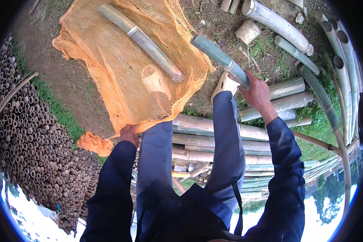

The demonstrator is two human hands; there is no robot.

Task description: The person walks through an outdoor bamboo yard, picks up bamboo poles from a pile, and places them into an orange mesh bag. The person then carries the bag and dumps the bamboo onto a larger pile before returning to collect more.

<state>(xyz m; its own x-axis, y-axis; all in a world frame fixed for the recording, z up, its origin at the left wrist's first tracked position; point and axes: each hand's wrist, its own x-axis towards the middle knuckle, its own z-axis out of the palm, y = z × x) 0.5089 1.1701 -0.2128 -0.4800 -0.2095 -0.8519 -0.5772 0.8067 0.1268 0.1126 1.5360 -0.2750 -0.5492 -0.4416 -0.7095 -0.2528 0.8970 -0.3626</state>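
Observation:
An orange mesh sack (113, 72) lies spread on the ground in front of me, its near edge reaching over my left leg and shoe. My left hand (129, 134) is closed on that near edge. One greenish-grey bamboo piece (145, 44) rests slantwise on the mesh. My right hand (256, 92) grips the near end of a second, greener bamboo piece (218, 54). That piece slants away to the left, its far end beside the sack's right edge. Below it is my right shoe (226, 84).
Cut bamboo lengths (278, 24) lie at the far right, near a short stump piece (247, 32). Long poles (343, 60) curve along the right side. More bamboo (197, 139) is stacked under my legs. A large pile of bamboo ends (32, 141) stands at left, near a crumpled orange mesh bundle (94, 144).

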